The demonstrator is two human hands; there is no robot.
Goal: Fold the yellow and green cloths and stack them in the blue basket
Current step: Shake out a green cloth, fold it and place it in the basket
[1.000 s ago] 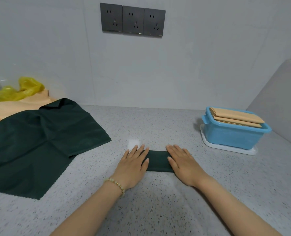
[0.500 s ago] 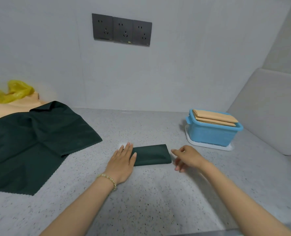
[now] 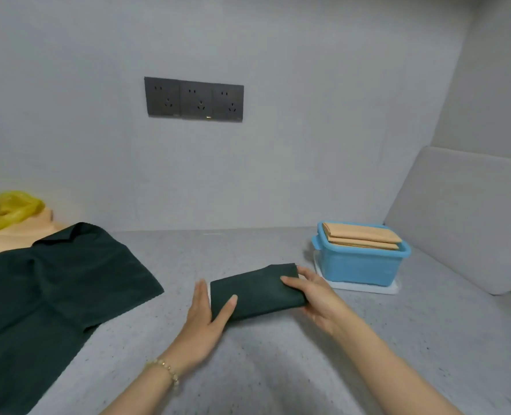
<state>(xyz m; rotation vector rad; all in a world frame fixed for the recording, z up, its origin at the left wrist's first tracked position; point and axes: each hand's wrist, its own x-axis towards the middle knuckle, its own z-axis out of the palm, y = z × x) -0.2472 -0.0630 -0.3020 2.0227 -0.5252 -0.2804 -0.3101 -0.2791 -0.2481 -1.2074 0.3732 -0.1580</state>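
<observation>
We hold the folded green cloth (image 3: 257,292) between both hands. Left hand (image 3: 205,313) pinches its near-left end, thumb on top, fingers along the edge. Right hand (image 3: 318,295) grips the far-right end, thumb laid across the top. Cloth tilted, right end higher, over the tabletop (image 3: 278,369). Blue basket (image 3: 362,265) sits just beyond our right hand, folded yellow cloths (image 3: 359,235) stacked inside. Unfolded green cloth (image 3: 53,289) lies spread well left of our left hand.

Folded cloth (image 3: 257,292) is between spread cloth (image 3: 53,295), left, and basket (image 3: 362,268), right.
</observation>
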